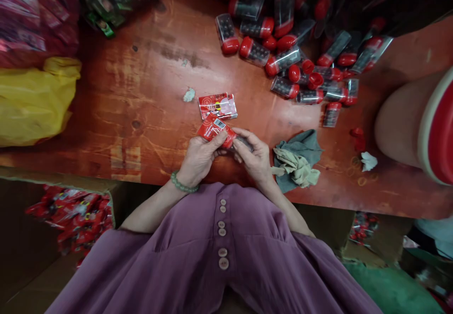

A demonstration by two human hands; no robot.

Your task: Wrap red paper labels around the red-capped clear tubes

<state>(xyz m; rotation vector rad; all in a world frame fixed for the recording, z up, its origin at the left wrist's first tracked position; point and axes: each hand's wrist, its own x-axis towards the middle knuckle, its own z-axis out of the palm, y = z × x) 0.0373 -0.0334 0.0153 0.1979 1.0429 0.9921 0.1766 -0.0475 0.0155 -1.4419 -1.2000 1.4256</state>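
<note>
A yellow bag (35, 101) lies at the far left of the table (155, 92), well apart from your hands. Your left forearm (152, 205) slants up and inward, a green bead bracelet (182, 183) round its wrist. Your left hand (200, 158) is closed on a red packet (208, 127), thumb across its printed face below the barcode, fingers curled underneath. That packet sits tilted near the table's near edge, just in front of some flat packets (217, 105). Your right forearm (288, 205) slants in from the other side; your right hand (256, 156) pinches a dark piece (246, 143) at the packet's right end, its fingers bent and partly hiding it. You cannot tell whether the piece is inside the packet. Crumpled cloths (297, 158) lie just right of that hand, with red-capped containers (285, 61) piled beyond.
</note>
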